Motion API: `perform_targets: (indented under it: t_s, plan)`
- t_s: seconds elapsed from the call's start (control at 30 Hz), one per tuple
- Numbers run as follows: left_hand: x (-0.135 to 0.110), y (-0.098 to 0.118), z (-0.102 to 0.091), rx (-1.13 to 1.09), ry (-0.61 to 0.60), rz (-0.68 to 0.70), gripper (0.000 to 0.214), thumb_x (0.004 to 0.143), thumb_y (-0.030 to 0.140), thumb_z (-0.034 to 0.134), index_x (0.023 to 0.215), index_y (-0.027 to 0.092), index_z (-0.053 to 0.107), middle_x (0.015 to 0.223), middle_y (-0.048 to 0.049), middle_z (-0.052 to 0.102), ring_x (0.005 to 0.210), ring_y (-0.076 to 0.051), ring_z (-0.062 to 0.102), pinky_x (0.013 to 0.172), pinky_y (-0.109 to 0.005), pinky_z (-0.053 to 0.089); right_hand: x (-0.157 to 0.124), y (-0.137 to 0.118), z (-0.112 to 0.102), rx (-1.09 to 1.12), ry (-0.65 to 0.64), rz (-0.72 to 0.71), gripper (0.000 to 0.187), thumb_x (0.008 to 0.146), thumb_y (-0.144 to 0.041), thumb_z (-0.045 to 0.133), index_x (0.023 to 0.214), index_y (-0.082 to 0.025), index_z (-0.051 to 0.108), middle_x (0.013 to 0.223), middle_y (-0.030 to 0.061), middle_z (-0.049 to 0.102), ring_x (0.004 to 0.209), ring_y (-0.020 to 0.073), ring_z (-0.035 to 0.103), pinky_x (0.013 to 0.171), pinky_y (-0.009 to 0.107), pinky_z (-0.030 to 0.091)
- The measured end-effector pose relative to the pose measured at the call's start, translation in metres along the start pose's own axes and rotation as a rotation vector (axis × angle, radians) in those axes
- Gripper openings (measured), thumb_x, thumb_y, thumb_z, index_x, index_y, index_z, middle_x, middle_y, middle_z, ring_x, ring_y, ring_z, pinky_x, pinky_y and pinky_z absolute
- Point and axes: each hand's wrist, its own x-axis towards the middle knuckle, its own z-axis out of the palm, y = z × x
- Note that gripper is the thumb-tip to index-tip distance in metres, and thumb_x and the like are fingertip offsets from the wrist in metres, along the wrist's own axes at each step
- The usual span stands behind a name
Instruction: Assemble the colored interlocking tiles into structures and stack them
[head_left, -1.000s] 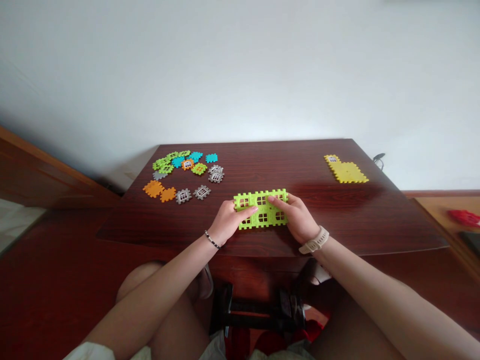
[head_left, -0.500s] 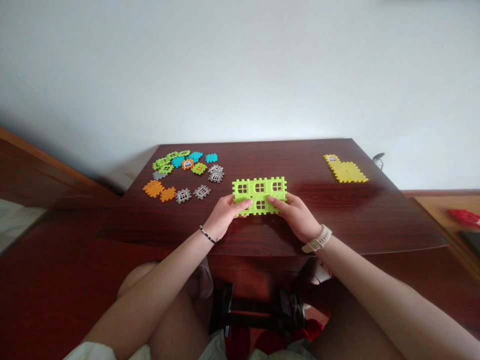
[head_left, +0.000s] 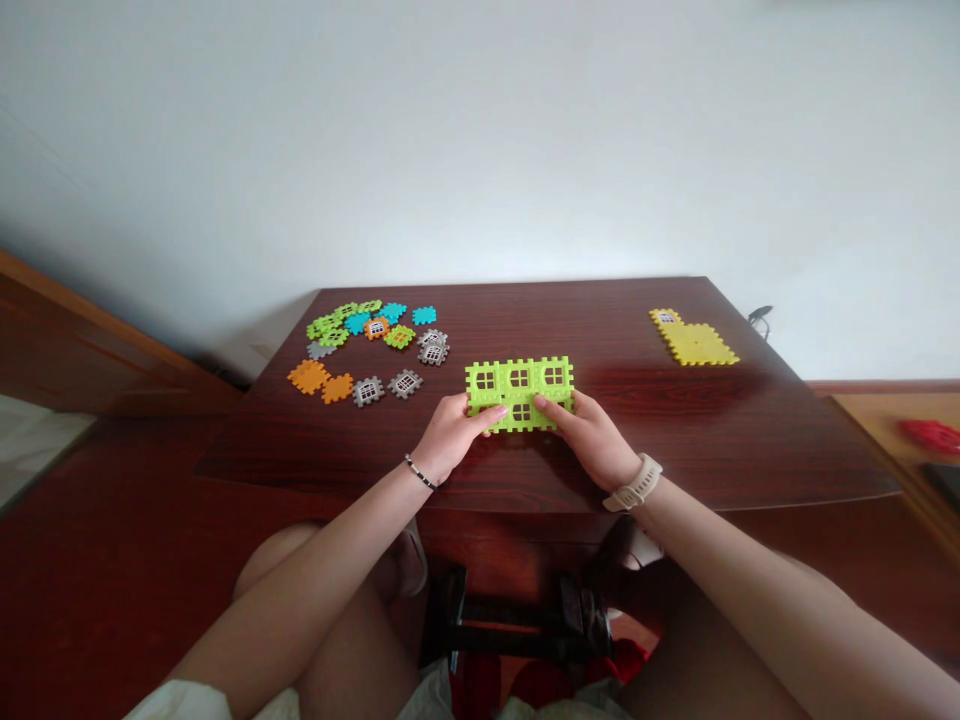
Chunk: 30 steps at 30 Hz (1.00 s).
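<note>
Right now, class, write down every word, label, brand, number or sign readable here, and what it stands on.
None can be read: the lime green plastic building tiles show only moulded windows, and any mark on the cream watch is too small to tell.

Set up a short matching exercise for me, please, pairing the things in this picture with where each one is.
Things:
1. Lime-green window panel
2. Yellow panel
3. Orange pieces
4. Beige watch

Places:
A. On the wrist of the right hand
B. At the far right of the table
C. Held by the left hand and the right hand
D. At the left of the table, beside grey window pieces

Pairs: 1-C, 2-B, 3-D, 4-A
</note>
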Motion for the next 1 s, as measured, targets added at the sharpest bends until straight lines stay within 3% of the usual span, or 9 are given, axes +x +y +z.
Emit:
perform_targets:
  t_s: [0.17,0.37,0.53,0.63,0.73,0.8,0.93,1.0]
  plan:
    - [-0.001,0.001,0.005,-0.062,-0.001,-0.021,0.042,0.08,0.049,0.089,0.102,0.016,0.079,0.099,-0.0092,0.08,0.086,-0.021,0.071,0.074,-0.031,0.055,0.0,0.001,0.0,0.078,-0.011,0.051,0.05,0.087,-0.063,0.085,0.119,-0.025,0.08,0.126,0.0092,0.082,0.119,0.0325,0.075,0.107,0.047,0.059]
    - [0.0,0.011,0.002,-0.082,-0.11,-0.005,0.041,0.078,0.038,0.091,0.107,0.016,0.072,0.097,-0.0092,0.079,0.086,-0.021,0.074,0.077,-0.034,0.059,0.0,-0.006,-0.002,0.136,-0.017,0.02,0.046,0.09,-0.056,0.084,0.125,-0.029,0.076,0.137,0.0072,0.078,0.128,0.0331,0.073,0.111,0.049,0.058]
    - [0.006,0.013,-0.013,-0.037,-0.014,0.068,0.048,0.079,0.037,0.091,0.117,0.017,0.07,0.105,-0.0103,0.08,0.088,-0.022,0.075,0.077,-0.033,0.059,0.004,-0.01,-0.011,0.125,0.0,-0.134,0.042,0.091,-0.047,0.084,0.126,-0.031,0.068,0.135,0.0054,0.078,0.132,0.0303,0.069,0.117,0.049,0.054]
    - [0.009,0.014,-0.017,-0.051,0.057,0.084,0.053,0.079,0.037,0.092,0.123,0.017,0.069,0.11,-0.0111,0.08,0.092,-0.022,0.076,0.08,-0.033,0.06,0.007,-0.01,-0.016,0.094,0.003,-0.175,0.056,0.09,-0.047,0.085,0.139,-0.033,0.06,0.138,0.0076,0.073,0.135,0.0301,0.066,0.116,0.05,0.055]
    - [0.01,0.015,-0.017,-0.097,0.094,0.075,0.055,0.077,0.036,0.092,0.123,0.017,0.069,0.113,-0.0114,0.08,0.096,-0.023,0.077,0.083,-0.034,0.062,0.009,-0.008,-0.019,-0.025,0.033,-0.207,0.076,0.088,-0.052,0.087,0.152,-0.034,0.05,0.144,0.0112,0.067,0.136,0.0324,0.065,0.117,0.053,0.055]
    - [0.01,0.016,-0.015,-0.118,0.097,0.071,0.057,0.075,0.035,0.093,0.123,0.017,0.069,0.115,-0.0114,0.08,0.098,-0.024,0.077,0.082,-0.034,0.063,0.01,-0.007,-0.02,-0.175,0.062,-0.278,0.084,0.088,-0.054,0.085,0.158,-0.034,0.045,0.152,0.0136,0.061,0.143,0.0349,0.06,0.123,0.056,0.048]
    - [0.008,0.014,-0.01,-0.134,0.07,0.065,0.054,0.075,0.035,0.093,0.12,0.017,0.069,0.116,-0.0109,0.079,0.097,-0.023,0.076,0.08,-0.033,0.064,0.009,-0.003,-0.018,-0.579,0.167,-0.465,0.091,0.091,-0.058,0.082,0.166,-0.03,0.039,0.168,0.0156,0.047,0.164,0.0396,0.031,0.136,0.062,0.025]
    - [0.006,0.012,-0.006,-0.132,0.072,0.064,0.051,0.076,0.036,0.093,0.116,0.017,0.069,0.112,-0.0102,0.079,0.094,-0.022,0.075,0.08,-0.033,0.064,0.007,-0.001,-0.017,-0.72,0.181,-0.537,0.097,0.091,-0.06,0.081,0.169,-0.029,0.034,0.17,0.016,0.044,0.166,0.0404,0.026,0.136,0.064,0.024]
